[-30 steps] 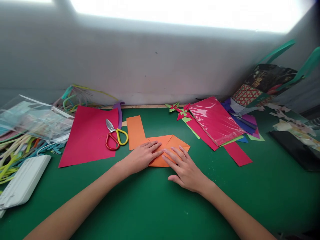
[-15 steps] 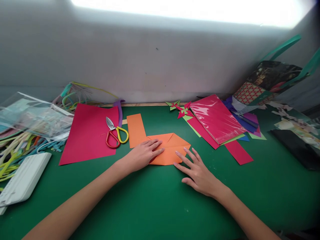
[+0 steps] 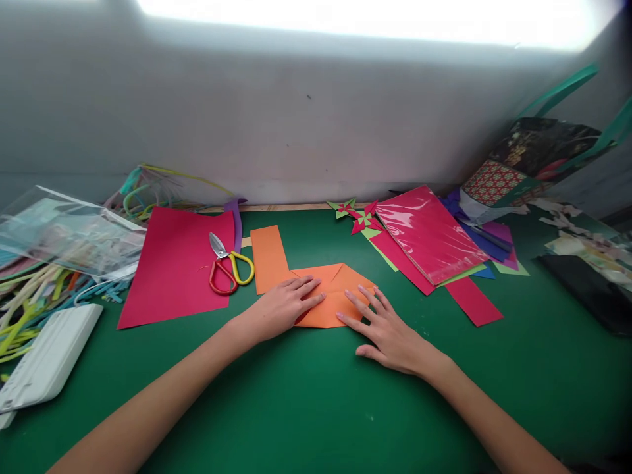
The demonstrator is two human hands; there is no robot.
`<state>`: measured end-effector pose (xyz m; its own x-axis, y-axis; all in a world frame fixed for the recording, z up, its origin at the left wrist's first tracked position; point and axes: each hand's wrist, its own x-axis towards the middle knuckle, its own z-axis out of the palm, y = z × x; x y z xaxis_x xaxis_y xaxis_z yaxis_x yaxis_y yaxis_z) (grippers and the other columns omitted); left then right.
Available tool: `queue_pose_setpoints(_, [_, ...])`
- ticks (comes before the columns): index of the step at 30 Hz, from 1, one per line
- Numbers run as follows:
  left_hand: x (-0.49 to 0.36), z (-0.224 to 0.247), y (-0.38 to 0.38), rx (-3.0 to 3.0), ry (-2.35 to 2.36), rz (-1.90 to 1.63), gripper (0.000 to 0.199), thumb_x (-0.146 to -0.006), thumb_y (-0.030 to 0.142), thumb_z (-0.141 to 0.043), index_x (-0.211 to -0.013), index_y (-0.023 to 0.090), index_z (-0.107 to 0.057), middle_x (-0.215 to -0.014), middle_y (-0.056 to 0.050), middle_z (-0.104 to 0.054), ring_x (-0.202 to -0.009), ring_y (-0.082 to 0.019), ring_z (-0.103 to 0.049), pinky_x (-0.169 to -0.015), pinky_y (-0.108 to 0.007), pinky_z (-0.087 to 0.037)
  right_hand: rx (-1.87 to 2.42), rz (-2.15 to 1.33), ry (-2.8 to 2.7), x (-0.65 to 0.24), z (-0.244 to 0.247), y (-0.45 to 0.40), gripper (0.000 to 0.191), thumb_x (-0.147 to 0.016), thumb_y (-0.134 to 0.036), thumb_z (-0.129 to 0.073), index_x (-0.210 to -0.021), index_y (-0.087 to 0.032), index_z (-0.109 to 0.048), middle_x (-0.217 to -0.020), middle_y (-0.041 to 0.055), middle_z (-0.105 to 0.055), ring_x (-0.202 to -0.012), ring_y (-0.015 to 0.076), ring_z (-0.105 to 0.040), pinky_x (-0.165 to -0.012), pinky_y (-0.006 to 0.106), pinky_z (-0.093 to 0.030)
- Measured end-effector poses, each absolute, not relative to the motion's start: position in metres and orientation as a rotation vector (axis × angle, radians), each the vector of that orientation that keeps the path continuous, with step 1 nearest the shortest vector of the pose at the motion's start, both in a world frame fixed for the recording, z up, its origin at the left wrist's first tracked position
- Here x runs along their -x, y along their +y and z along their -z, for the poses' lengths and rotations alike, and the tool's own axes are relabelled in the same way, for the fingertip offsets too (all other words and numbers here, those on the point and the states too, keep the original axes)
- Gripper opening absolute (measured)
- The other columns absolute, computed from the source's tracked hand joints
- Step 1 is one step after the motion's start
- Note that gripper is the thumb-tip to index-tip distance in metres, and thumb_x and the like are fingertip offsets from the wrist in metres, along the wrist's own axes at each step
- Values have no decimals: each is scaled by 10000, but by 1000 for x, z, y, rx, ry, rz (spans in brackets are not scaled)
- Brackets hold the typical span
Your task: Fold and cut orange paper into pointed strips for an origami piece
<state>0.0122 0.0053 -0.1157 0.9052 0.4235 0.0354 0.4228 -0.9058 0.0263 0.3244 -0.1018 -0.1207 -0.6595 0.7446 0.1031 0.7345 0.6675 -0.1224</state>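
Observation:
A folded sheet of orange paper [image 3: 328,316] with creases and slanted corners lies flat on the green table [image 3: 306,401]. My left hand [image 3: 279,308] rests flat on its left part, fingers stretched out. On the right part lie the spread fingertips of my right hand [image 3: 382,329], the thumb off the paper. A flat orange paper strip [image 3: 268,257] lies just behind my left hand. Left of that strip, scissors [image 3: 230,263] with one red and one yellow handle rest partly on a large red sheet [image 3: 172,270].
Red and green folded paper stars [image 3: 364,218] lie near the wall, beside a plastic-wrapped pack of red paper [image 3: 429,234]. A black pouch [image 3: 587,293] and a patterned bag [image 3: 518,161] are at right. At left are a white device [image 3: 49,359] and coloured strips [image 3: 29,309].
My right hand has slid slightly left and upward, so its fingers cover more of the folded orange paper. My left hand has stayed in place.

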Motion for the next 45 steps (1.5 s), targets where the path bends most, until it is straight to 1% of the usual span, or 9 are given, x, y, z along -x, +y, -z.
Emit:
queue_pose_setpoints(8, [-14, 110, 5, -3068, 675, -7, 496, -1064, 175, -491, -1556, 235, -496, -1650, -176, -435, -1494, -345, -478, -1183, -475, -427, 1275, -104, -2769, -351, 117, -119, 712, -1042, -470, -596, -1670, -364, -280, -1778, 83, -100, -1617, 442, -122, -1227, 744, -246])
queue_pose_setpoints(12, [-14, 110, 5, -3081, 681, 1, 490, -1069, 184, -484, -1555, 245, -494, -1651, -168, -437, -1492, -335, -483, -1186, -464, -424, 1300, -257, -2732, -365, 112, -121, 601, -1060, -528, -528, -1630, -417, -372, -1783, 19, -79, -1623, 431, -103, -1236, 754, -220])
queue_pose_setpoints(16, [-13, 112, 6, -3078, 679, -4, 505, -1064, 187, -501, -1563, 257, -490, -1658, -164, -426, -1496, -333, -479, -1180, -466, -430, 1329, -360, -2596, -365, 102, -107, 461, -1096, -471, -456, -1549, -416, -521, -1782, -40, -113, -1636, 379, -80, -1264, 696, -244])
queue_pose_setpoints(18, [-13, 112, 7, -3077, 676, -6, 510, -1059, 184, -513, -1563, 261, -495, -1657, -160, -427, -1494, -329, -483, -1176, -464, -436, 1330, -318, -2526, -355, 98, -93, 459, -1100, -423, -464, -1552, -370, -530, -1781, -14, -133, -1637, 363, -89, -1274, 665, -258])
queue_pose_setpoints(21, [-13, 110, 9, -3073, 655, -26, 507, -1051, 169, -524, -1551, 256, -514, -1638, -152, -459, -1483, -314, -502, -1175, -451, -443, 1216, -220, -2549, -331, 97, -66, 379, -1093, -360, -500, -1440, -346, -651, -1770, 13, -195, -1628, 362, -139, -1280, 679, -215])
queue_pose_setpoints(24, [-13, 108, 10, -3070, 629, -46, 504, -1047, 157, -518, -1543, 246, -523, -1619, -153, -488, -1475, -316, -511, -1157, -453, -465, 1090, -156, -2582, -310, 104, -44, 318, -1085, -336, -521, -1307, -302, -746, -1722, 65, -336, -1602, 360, -237, -1276, 678, -226])
queue_pose_setpoints(27, [-13, 109, 12, -3053, 614, -103, 508, -1032, 147, -532, -1529, 251, -535, -1596, -143, -521, -1468, -308, -519, -1148, -442, -474, 997, -143, -2577, -301, 115, -34, 308, -1081, -330, -531, -1278, -284, -762, -1673, 86, -426, -1579, 342, -304, -1275, 659, -261])
queue_pose_setpoints(35, [-12, 112, 11, -3024, 627, -174, 472, -1042, 169, -544, -1502, 273, -567, -1577, -137, -543, -1458, -299, -529, -1157, -433, -461, 958, -159, -2538, -301, 125, -32, 324, -1080, -320, -531, -1329, -318, -737, -1673, 65, -425, -1569, 327, -326, -1266, 639, -307])
queue_pose_setpoints(45, [-13, 106, 11, -2995, 598, -193, 443, -1054, 171, -535, -1486, 260, -578, -1568, -135, -551, -1449, -304, -537, -1161, -436, -471, 924, -134, -2568, -299, 120, -33, 309, -1070, -326, -559, -1313, -287, -745, -1641, 74, -473, -1566, 335, -329, -1268, 630, -318])
